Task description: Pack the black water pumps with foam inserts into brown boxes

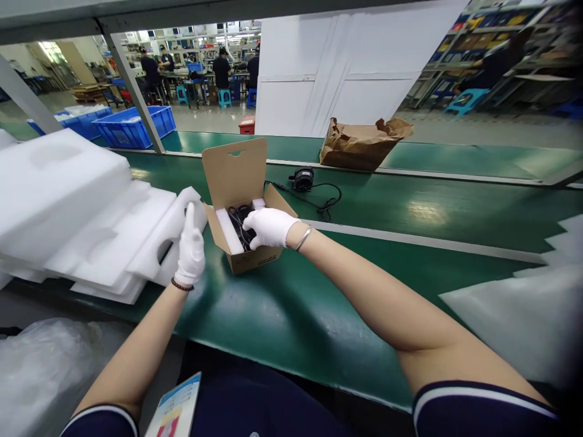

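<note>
My left hand, in a white glove, grips the end of a white foam insert with a rounded cutout; its thumb points up along the foam and the other fingers are mostly hidden. An open brown cardboard box stands in front of me with its lid raised. Inside it, a coiled black cable lies between white foam pieces. Over the box, my gloved right hand has its fingers curled onto the cable.
Stacked white foam fills the left of the green bench. Behind the box lie a black device with a cord and a crumpled brown paper bag. White foam sheets are at right, blue crates at back left. People sit farther off.
</note>
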Available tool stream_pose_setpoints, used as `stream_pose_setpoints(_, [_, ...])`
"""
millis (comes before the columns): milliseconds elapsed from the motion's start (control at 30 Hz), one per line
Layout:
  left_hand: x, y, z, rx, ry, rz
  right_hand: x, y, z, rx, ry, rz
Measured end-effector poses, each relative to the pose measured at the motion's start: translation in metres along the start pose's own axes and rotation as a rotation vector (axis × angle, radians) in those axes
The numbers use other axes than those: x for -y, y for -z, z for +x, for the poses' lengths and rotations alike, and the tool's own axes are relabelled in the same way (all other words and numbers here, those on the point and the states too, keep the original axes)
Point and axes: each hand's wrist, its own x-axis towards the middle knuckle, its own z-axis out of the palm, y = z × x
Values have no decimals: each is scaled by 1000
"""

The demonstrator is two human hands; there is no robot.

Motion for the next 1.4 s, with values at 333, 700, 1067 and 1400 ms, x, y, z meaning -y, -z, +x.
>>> stream_pose_setpoints(333, [-43,-34,29,803,-419,715,-42,-12,-42,-235,-20,796])
stream_pose_setpoints(700, [-28,-30,26,797,-388,530,-78,-78,53,-531,92,1447])
stream_pose_setpoints(1067, [-47,-14,-29,83,656,-543,-58,-99,-17,-623,120,1256])
stream_pose_setpoints(1400, [-3,-48,-66,-242,187,21,-33,-121,-35,-847,122,943])
